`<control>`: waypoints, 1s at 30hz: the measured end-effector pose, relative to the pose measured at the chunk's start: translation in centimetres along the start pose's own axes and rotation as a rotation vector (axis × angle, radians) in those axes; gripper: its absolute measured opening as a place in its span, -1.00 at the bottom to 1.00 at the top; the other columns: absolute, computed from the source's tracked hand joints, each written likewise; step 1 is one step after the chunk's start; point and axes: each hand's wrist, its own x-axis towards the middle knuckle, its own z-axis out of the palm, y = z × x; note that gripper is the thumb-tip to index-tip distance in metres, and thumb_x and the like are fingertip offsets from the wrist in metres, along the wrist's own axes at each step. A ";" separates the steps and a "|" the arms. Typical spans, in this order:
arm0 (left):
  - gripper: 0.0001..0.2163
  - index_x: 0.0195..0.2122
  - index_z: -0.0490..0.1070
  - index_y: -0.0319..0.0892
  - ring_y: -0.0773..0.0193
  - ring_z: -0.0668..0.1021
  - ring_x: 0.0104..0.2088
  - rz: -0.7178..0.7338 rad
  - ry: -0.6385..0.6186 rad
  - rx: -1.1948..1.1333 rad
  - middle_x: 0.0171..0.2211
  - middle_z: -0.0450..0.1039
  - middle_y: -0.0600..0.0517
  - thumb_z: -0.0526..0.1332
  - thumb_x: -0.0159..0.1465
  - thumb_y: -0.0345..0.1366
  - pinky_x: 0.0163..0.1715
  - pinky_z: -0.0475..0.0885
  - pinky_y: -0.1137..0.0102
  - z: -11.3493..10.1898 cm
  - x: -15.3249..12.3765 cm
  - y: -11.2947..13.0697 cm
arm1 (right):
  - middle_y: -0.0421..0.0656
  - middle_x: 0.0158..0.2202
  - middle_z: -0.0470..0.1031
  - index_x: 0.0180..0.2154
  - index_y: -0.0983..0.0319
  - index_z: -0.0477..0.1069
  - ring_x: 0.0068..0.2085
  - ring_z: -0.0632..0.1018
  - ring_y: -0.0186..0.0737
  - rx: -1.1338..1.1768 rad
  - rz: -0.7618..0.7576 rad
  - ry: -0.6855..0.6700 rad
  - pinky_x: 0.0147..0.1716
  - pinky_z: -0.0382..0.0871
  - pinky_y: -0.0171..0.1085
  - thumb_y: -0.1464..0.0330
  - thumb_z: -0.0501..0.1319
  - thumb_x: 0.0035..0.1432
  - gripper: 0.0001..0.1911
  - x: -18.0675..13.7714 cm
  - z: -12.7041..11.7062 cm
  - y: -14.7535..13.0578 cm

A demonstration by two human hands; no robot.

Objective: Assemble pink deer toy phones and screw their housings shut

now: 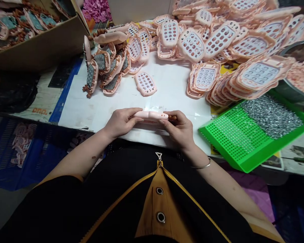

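Note:
Between both hands, at the front edge of the white work surface, a pink plastic toy phone casing is held edge-on. My left hand pinches its left end between thumb and fingers. At the other end, my right hand grips the casing close to a brown knobbly piece that sticks out of it. The casing's broad faces are turned from view. Just beyond it lies a single pink casing front with rows of button holes.
Casings with brown parts lean together at the left; pink casings heap up behind. Stacked casings stand at right beside a green basket of metal screws. A cardboard box of parts sits far left.

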 end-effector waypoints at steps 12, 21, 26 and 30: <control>-0.62 -0.15 0.58 -0.17 0.05 0.63 -0.12 -0.153 -0.145 -0.605 -0.25 0.63 -0.01 0.43 0.10 -0.04 -0.05 0.48 0.23 1.3 3.1 4.5 | -0.13 -0.15 0.48 0.04 0.08 0.29 -0.22 0.56 -0.21 -0.049 -0.288 0.173 -0.23 0.51 -0.18 -0.08 0.31 0.11 -0.41 1.1 0.0 -0.9; -0.58 -0.09 0.54 -0.17 0.01 0.58 0.09 -0.396 -0.033 -1.299 -0.15 0.64 -0.04 0.50 0.07 -0.13 0.02 0.51 0.27 3.5 3.2 5.0 | -0.16 -0.40 0.50 -0.22 0.20 0.32 -0.38 0.50 -0.26 -0.078 -0.110 -0.294 -0.35 0.40 -0.25 -0.05 0.04 0.33 -0.56 0.1 1.9 -2.4; -0.71 -0.10 0.54 -0.19 0.08 0.64 -0.02 -0.443 -0.095 -1.343 -0.11 0.64 -0.04 0.39 0.21 -0.18 0.04 0.52 0.24 4.0 3.8 6.1 | -0.13 -0.36 0.60 -0.11 0.21 0.44 -0.37 0.57 -0.20 -0.398 -0.178 -0.446 -0.34 0.43 -0.23 0.05 0.15 0.32 -0.63 -0.9 -2.2 -4.3; -0.79 -0.14 0.54 -0.22 0.13 0.67 -0.22 -0.594 -0.225 -1.352 -0.17 0.65 -0.05 0.35 0.22 -0.29 -0.10 0.59 0.23 6.2 4.1 7.3 | -0.11 -0.24 0.62 0.00 0.07 0.47 -0.18 0.63 -0.04 -0.567 -0.329 0.159 -0.21 0.53 -0.07 0.16 0.27 0.27 -0.70 -4.9 -9.9 -6.9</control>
